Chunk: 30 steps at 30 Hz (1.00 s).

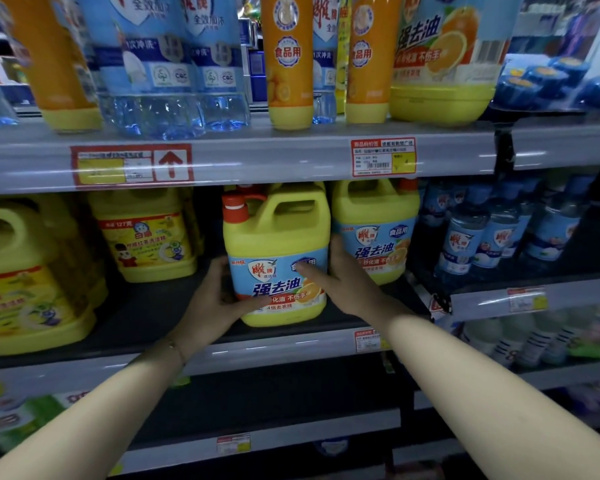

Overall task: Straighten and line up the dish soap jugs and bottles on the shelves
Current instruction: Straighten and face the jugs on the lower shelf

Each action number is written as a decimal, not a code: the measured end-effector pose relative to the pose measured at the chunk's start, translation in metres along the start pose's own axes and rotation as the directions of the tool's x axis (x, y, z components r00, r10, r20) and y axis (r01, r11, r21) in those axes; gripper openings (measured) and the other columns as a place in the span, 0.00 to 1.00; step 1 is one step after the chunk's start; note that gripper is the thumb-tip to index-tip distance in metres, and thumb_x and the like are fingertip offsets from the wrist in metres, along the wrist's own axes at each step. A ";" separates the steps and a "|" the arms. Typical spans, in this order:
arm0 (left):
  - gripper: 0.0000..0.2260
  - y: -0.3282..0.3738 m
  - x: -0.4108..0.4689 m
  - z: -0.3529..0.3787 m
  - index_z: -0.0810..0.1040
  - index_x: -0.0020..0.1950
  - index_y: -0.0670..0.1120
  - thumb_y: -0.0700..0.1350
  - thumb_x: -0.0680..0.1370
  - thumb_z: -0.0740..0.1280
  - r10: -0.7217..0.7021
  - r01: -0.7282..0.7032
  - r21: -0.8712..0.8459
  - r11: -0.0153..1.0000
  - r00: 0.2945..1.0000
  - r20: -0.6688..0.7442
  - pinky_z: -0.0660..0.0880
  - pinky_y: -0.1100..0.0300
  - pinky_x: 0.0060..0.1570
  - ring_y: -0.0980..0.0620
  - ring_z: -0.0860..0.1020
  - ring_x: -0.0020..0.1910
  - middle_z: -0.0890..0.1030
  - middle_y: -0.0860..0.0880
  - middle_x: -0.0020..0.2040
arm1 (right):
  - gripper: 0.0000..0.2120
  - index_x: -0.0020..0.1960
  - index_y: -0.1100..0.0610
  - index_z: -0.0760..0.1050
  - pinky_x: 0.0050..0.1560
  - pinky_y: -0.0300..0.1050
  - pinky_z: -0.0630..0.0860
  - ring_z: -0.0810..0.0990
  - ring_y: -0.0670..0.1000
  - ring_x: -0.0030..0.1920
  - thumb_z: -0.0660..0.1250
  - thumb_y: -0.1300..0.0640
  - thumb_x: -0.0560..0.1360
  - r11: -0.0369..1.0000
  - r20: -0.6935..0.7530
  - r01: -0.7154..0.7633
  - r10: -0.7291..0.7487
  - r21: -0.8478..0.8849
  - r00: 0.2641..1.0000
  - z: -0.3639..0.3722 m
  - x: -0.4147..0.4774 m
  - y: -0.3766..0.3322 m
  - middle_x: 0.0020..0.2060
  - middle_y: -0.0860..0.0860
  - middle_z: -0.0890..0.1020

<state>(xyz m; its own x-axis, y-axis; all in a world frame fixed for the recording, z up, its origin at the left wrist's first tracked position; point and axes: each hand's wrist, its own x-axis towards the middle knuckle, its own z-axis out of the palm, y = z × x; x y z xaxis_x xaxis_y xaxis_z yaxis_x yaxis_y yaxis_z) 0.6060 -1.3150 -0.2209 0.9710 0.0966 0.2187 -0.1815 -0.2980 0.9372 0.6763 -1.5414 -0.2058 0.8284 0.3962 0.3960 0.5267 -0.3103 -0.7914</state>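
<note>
A yellow dish soap jug with an orange cap and blue label stands near the front of the middle shelf. My left hand grips its lower left side, thumb across the label. My right hand holds its right side, thumb on the label front, fingers wrapped behind. A matching jug stands right beside it, farther back. Two yellow jugs of another brand, one set back and one at the far left front, share the shelf.
Orange and clear-blue bottles and a big jug line the top shelf. Clear blue-labelled bottles fill the right bay. A dark gap of shelf lies between the held jug and the left jugs. Price tags hang on shelf edges.
</note>
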 end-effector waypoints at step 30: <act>0.22 0.021 0.017 0.089 0.67 0.63 0.53 0.34 0.75 0.69 0.183 -0.208 0.106 0.972 0.961 0.207 0.70 0.78 0.46 0.67 0.76 0.54 0.74 0.60 0.55 | 0.17 0.57 0.57 0.66 0.49 0.51 0.67 0.69 0.57 0.50 0.62 0.53 0.70 0.629 -0.255 0.212 -0.567 -0.748 0.783 -0.001 -0.034 -0.016 0.48 0.58 0.74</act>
<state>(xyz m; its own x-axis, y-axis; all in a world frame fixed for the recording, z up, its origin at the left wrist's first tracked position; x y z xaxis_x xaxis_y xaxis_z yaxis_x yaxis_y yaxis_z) 0.6322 -1.4038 -0.2216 0.9324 -0.1586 0.3249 -0.3615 -0.4104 0.8372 0.6398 -1.5509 -0.2066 0.3986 0.2658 0.8777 0.6498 -0.7572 -0.0658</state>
